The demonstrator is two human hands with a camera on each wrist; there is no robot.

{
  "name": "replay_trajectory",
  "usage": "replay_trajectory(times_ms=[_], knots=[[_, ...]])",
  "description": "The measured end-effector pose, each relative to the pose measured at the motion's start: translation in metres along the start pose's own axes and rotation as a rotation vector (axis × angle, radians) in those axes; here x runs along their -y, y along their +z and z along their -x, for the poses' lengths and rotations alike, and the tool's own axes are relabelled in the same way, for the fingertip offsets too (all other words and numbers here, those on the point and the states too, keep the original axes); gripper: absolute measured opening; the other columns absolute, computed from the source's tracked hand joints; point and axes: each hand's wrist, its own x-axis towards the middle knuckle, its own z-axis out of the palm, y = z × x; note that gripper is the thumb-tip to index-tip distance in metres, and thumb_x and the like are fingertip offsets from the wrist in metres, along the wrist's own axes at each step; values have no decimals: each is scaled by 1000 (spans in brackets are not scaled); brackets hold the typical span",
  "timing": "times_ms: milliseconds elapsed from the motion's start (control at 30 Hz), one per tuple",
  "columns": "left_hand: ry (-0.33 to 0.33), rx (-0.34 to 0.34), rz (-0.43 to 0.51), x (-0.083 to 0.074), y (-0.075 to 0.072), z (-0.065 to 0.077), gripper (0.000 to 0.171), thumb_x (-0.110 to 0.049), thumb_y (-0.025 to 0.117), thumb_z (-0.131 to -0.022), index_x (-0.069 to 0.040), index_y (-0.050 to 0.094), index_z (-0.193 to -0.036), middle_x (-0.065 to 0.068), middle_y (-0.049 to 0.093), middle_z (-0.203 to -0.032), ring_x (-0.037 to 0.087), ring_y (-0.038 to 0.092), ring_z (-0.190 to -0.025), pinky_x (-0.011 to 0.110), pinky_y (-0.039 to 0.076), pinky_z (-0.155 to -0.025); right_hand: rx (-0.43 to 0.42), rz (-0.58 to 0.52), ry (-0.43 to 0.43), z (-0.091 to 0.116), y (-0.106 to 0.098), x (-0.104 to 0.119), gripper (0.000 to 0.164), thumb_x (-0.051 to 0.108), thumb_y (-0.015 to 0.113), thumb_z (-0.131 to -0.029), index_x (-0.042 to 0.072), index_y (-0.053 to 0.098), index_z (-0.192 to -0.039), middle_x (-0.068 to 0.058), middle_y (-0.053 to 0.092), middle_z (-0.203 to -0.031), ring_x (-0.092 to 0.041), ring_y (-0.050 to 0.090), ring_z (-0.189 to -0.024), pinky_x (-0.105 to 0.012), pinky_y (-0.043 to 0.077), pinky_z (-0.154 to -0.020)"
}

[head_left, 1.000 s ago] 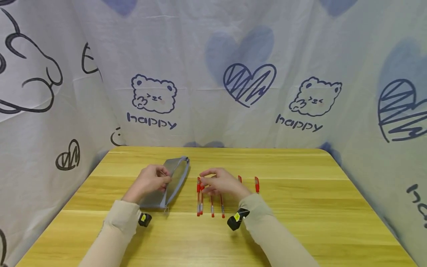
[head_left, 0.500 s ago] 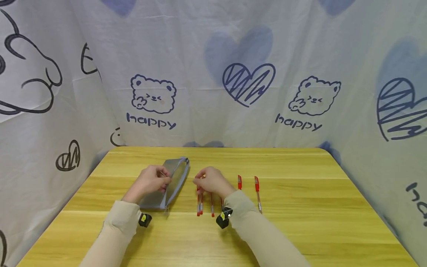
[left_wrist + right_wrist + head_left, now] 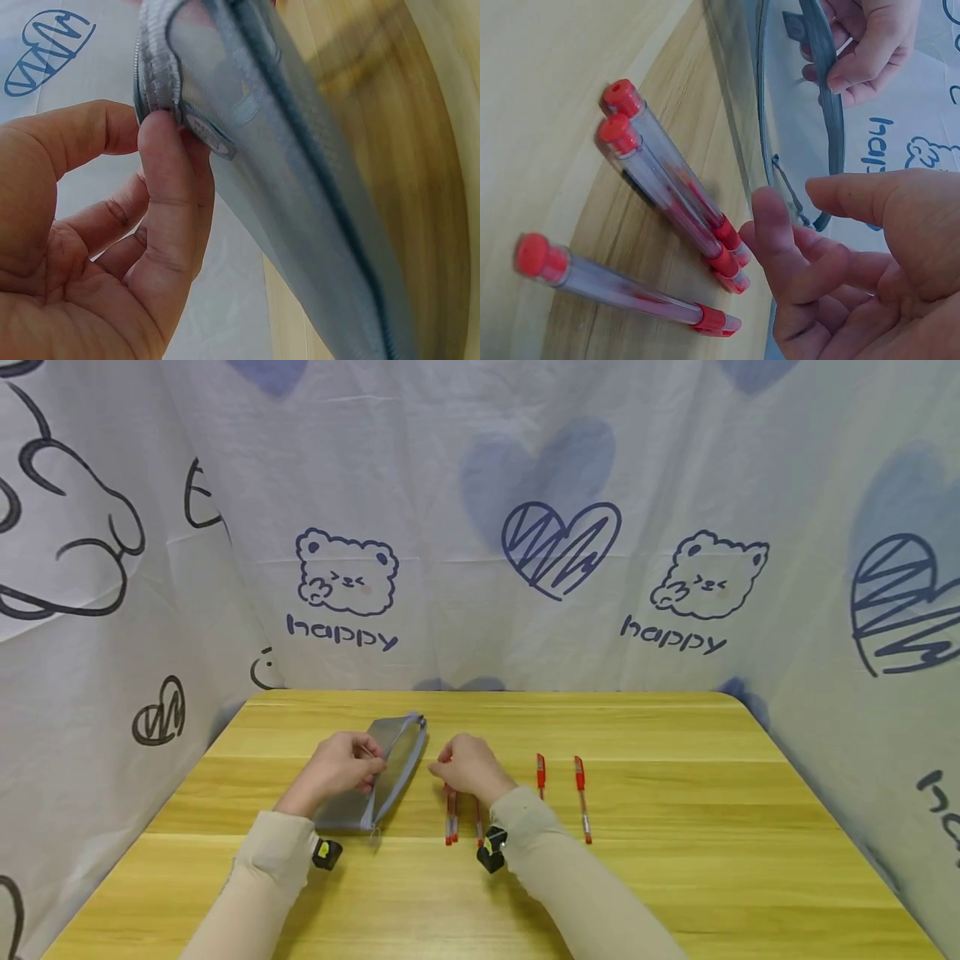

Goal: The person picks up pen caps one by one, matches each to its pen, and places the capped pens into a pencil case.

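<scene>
A translucent grey zippered pouch (image 3: 341, 810) leans on the table at left, its mouth gaping to the right. My left hand (image 3: 345, 770) pinches one zipper edge (image 3: 157, 67) of it between thumb and fingers, beside the zipper pull (image 3: 210, 136). Just right of the pouch, my right hand (image 3: 468, 767) hovers over red-capped pens. In the right wrist view its thumb and index finger are spread, with nothing between them. Two pens (image 3: 671, 196) lie side by side close to the fingertips, and a third pen (image 3: 626, 295) lies apart from them.
Farther right on the wooden table (image 3: 712, 827) lie two more red pens, one pen (image 3: 581, 793) fully visible and another pen (image 3: 541, 770) partly behind the right sleeve. A white cloth (image 3: 450, 610) printed with hearts and bears hangs behind and along the sides.
My right hand has moved left over the pens, closer to the pouch, and its forearm now uncovers the pens at right. My left hand keeps its grip on the pouch, unmoved.
</scene>
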Motion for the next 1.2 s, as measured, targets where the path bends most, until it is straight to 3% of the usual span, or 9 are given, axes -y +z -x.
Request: replay_trajectory(times_ms=[233,367,500,667,933,1200], knots=[[0,0,1,0,-1,0,9,-6,70,-97,0,71,-103,13,74,-88,15,68,-69,32,65,-66,3,28,10,-2,1,0,20,21,75,-102,3,77,-93,-14,79,-76,-27,77,-70,-27,49,-64],[1,2,3,0,-2,0,9,-6,70,-97,1,71,-103,13,73,-88,15,68,-68,33,65,-67,20,24,14,-2,2,3,20,20,76,-101,5,76,-88,-16,79,-77,-29,78,-71,-27,49,-64],[4,4,5,0,-2,-1,9,-5,69,-97,1,71,-103,14,74,-88,14,69,-67,35,66,-68,16,13,25,-2,2,5,16,21,77,-100,7,73,-94,-15,79,-80,-27,78,-72,-31,56,-71],[4,4,2,0,-2,-2,9,-5,69,-97,1,71,-103,17,75,-91,14,69,-66,35,66,-68,-17,94,15,-2,0,6,16,22,78,-99,8,74,-96,-7,76,-77,-18,71,-66,-36,58,-76],[2,1,0,0,-1,-1,7,-5,70,-97,0,71,-101,17,75,-91,14,69,-67,34,66,-68,-52,229,36,-2,4,10,20,23,83,-93,12,71,-82,-2,71,-85,-15,57,-68,-32,46,-60],[-3,-2,11,0,-1,-2,6,-5,71,-96,0,71,-100,18,75,-90,13,69,-65,31,65,-65,-66,289,-1,-6,19,11,36,10,88,-80,16,58,-61,3,56,-61,-15,50,-55,-31,41,-49]])
